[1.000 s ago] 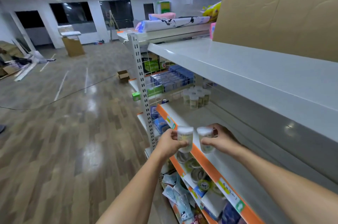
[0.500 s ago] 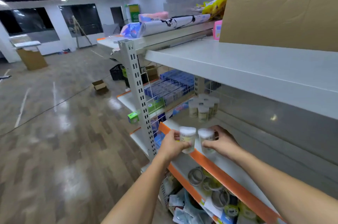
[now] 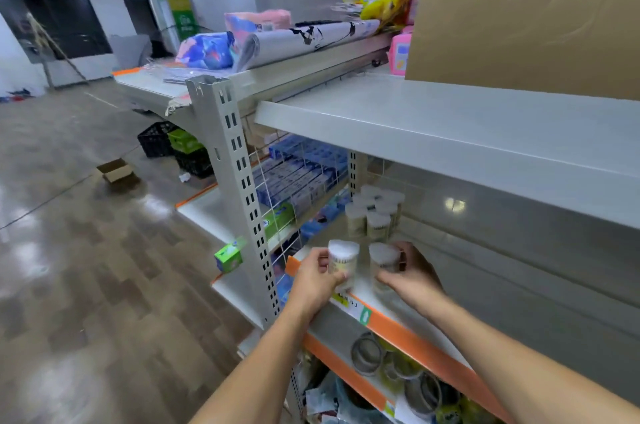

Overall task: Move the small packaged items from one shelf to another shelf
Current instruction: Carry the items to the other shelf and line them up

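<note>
Both hands are loaded: left hand (image 3: 313,280) has its grip round one small tub (image 3: 343,262), right hand (image 3: 410,276) grips the other tub (image 3: 383,262), both hovering over the front of the orange-edged shelf (image 3: 408,328). My worry is that parking them against the tub cluster (image 3: 375,216) at the back could knock those over like dominoes. The tubs look packed with white stuff, probably cotton swabs.
</note>
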Tool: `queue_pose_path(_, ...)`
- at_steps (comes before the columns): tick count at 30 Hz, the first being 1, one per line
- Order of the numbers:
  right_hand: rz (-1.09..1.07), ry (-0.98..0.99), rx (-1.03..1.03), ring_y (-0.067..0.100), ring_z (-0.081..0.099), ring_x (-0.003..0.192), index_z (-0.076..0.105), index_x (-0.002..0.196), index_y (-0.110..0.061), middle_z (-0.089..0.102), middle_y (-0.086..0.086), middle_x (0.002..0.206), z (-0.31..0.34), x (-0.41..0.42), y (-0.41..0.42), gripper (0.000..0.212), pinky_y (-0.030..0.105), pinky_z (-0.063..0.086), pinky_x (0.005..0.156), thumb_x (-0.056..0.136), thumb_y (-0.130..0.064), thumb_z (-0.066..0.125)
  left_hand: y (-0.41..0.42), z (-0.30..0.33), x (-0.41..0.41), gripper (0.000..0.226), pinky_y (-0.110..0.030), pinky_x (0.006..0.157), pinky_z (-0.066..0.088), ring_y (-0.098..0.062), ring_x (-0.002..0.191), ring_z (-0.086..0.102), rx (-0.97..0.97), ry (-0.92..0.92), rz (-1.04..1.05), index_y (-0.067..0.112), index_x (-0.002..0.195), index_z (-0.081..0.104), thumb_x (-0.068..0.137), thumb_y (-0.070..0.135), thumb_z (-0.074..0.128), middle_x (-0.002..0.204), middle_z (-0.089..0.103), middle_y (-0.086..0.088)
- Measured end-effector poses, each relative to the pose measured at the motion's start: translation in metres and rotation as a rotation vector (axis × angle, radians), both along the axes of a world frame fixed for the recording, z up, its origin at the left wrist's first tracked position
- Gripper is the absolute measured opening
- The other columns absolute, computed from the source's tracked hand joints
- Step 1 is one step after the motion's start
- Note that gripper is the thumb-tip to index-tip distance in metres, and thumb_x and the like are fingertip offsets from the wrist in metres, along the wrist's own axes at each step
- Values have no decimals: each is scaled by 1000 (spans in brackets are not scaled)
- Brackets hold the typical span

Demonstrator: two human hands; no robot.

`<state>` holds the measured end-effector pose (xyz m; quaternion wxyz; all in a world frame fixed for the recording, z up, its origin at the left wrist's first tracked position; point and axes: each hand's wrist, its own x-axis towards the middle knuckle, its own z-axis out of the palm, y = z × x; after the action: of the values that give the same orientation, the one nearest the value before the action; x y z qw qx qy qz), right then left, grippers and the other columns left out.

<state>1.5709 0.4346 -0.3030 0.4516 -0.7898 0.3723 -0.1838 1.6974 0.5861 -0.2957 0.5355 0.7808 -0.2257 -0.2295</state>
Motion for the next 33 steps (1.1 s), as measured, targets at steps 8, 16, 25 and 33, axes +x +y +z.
queue_pose_path(8, 19, -83, -13, 7, 65, 89, 57, 104, -33, 67, -13, 97, -10, 27, -26, 54, 22, 50, 69, 55, -44, 76, -29, -7, 37, 47, -30, 96, 53, -13, 103, 64, -3, 26, 10, 19, 116, 54, 79, 12, 81, 111, 66, 2)
queue_pose_path(16, -59, -109, -179, 20, 58, 99, 65, 113, -17, 58, 8, 109, -18, 40, -27, 48, 30, 49, 84, 69, -18, 84, -47, -12, 51, 36, -13, 68, 44, -7, 90, 62, 38, -41, -48, 26, 108, 56, 81, 13, 76, 102, 67, 8)
queue_pose_path(25, -225, -141, -164, 25, 62, 100, 64, 121, -10, 63, 10, 111, -26, 64, -16, 54, 35, 53, 87, 71, -16, 82, -66, -22, 68, 36, -20, 82, 50, -17, 101, 63, 49, -108, -101, 9, 119, 60, 84, 1, 66, 111, 69, -8)
queue_pose_path(33, -314, -127, -178, 27, 63, 102, 67, 118, -7, 65, 13, 109, -28, 79, -6, 49, 29, 48, 84, 72, -16, 82, -72, -35, 80, 45, -17, 85, 49, -18, 109, 61, 11, -199, -155, 11, 128, 51, 86, 7, 69, 120, 62, -6)
